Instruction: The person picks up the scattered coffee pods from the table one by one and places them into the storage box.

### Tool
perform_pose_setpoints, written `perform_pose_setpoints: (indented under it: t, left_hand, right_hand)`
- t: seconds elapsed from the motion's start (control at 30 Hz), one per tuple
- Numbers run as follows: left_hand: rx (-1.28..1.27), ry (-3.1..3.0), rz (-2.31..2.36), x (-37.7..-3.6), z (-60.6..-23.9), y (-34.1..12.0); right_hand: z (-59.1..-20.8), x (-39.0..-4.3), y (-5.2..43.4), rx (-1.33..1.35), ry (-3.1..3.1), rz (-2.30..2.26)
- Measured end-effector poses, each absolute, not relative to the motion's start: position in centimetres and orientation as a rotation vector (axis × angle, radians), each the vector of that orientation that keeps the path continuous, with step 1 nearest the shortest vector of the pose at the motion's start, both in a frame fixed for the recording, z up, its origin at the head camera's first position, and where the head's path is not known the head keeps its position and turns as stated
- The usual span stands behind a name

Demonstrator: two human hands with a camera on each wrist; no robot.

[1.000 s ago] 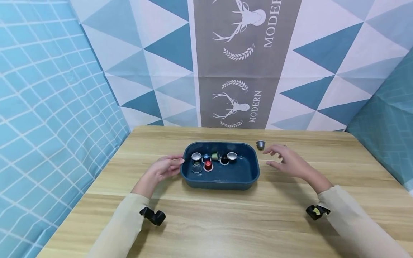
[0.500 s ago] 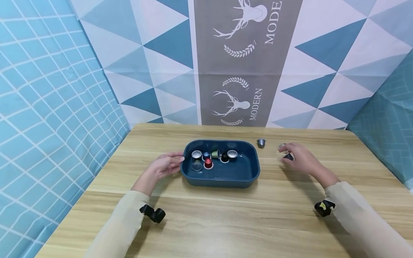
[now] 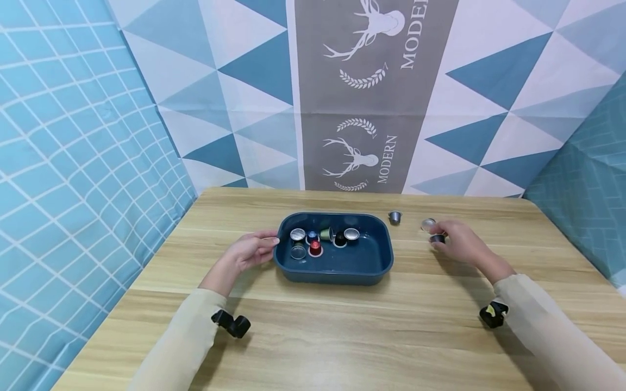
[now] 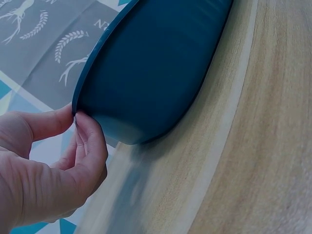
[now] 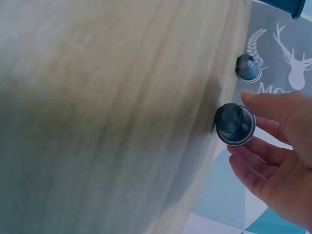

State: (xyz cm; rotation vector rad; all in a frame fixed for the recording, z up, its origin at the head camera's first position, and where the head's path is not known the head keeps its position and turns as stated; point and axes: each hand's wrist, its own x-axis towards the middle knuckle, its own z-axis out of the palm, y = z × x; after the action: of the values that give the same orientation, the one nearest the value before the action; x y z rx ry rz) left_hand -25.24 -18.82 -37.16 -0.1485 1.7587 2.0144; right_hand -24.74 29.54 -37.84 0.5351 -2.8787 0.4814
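Note:
A dark blue tray [image 3: 334, 274] sits on the table with several coffee capsules inside, among them a red one [image 3: 315, 248] and a black one [image 3: 339, 240]. My left hand [image 3: 251, 251] pinches the tray's left rim between thumb and fingertips, shown closely in the left wrist view. To the right of the tray, my right hand [image 3: 457, 243] has thumb and fingers curled around a dark coffee capsule [image 5: 235, 124], close over the table. A silver capsule [image 3: 428, 224] lies at its fingertips. Farther left, a grey capsule [image 3: 395, 217] stands by the tray's back right corner.
The wooden table [image 3: 313, 336] ends at the back against a patterned cloth wall [image 3: 342, 98]. A blue gridded cloth [image 3: 83, 163] hangs on the left, and a teal cloth [image 3: 582, 179] on the right. Black wrist cameras are strapped to both sleeves.
My right hand has moved right, away from the grey capsule, and its fingers have come around the dark capsule. The left hand stays at the tray rim.

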Motion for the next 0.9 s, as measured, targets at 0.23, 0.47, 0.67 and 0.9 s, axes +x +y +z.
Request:
perform_pose_setpoints:
  t: [0.23, 0.47, 0.67, 0.9]
  left_hand:
    - [-0.165, 1.77, 2.009, -25.3, -37.3, -18.8]
    - [-0.165, 1.78, 2.008, -25.2, -37.2, -18.8]
    - [-0.173, 1.771, 2.01, -25.0, -37.2, -18.7]
    - [-0.158, 1.749, 2.02, -25.3, -37.1, -18.7]
  right_hand:
    - [-38.3, -25.1, 29.9, 0.515, -2.912, 0.436]
    - [-38.5, -25.4, 30.3, 0.526, -2.888, 0.455]
    - [-38.5, -25.4, 30.6, 0.53, -2.876, 0.443]
    - [-38.6, -25.5, 30.7, 0.53, -2.849, 0.437]
